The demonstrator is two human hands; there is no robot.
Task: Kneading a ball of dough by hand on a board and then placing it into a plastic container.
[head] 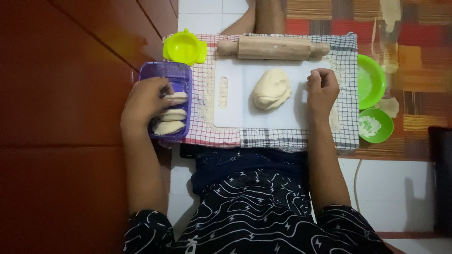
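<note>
The left hand (pixel 145 102) is in the purple container (pixel 170 99) at 9 o'clock, fingers closed on the top one of three filled pastries (pixel 176 98). The right hand (pixel 322 88) rests as a loose, empty fist on the white board (pixel 235 94), at 3 o'clock of the dough lump (pixel 272 88). Too firm a pinch could open the pastry's sealed edge, and the soft pieces, lying touching, may stick together.

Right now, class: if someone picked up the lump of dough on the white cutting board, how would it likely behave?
The dough lump looks soft and creased, so it would probably sag and dent under fingers rather than stay stiff. Its flattened base suggests it would not roll. The flour dusting on the checked cloth beside the cutting board hints that it may be somewhat sticky.
</note>
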